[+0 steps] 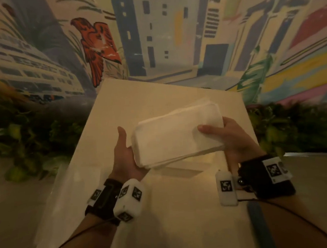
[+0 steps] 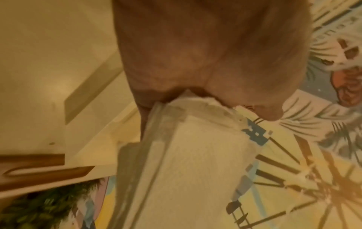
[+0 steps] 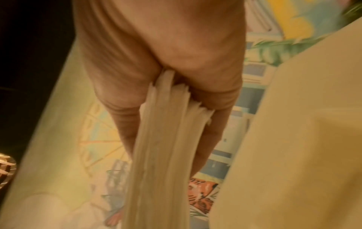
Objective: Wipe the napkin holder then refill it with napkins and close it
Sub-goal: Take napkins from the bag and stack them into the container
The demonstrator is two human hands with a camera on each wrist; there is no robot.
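A thick stack of white napkins (image 1: pixel 175 136) is held level above the cream table (image 1: pixel 137 98) between both hands. My left hand (image 1: pixel 126 145) grips its left end, thumb up beside the edge and fingers underneath; the left wrist view shows the stack (image 2: pixel 186 162) running out of the palm (image 2: pixel 205 54). My right hand (image 1: pixel 227 136) grips the right end with the thumb on top, and the layered napkin edges (image 3: pixel 160 155) sit between thumb and fingers (image 3: pixel 156 54). A grey-beige rectangular patch (image 1: pixel 181 172) lies on the table under the stack; I cannot tell whether it is the holder or a shadow.
A blue strip-like object (image 1: pixel 257 225) lies on the table near its front right edge, by my right forearm. Green plants flank the table on the left (image 1: pixel 34 136) and right (image 1: pixel 294 126). A painted mural wall (image 1: pixel 152 37) rises behind the far edge.
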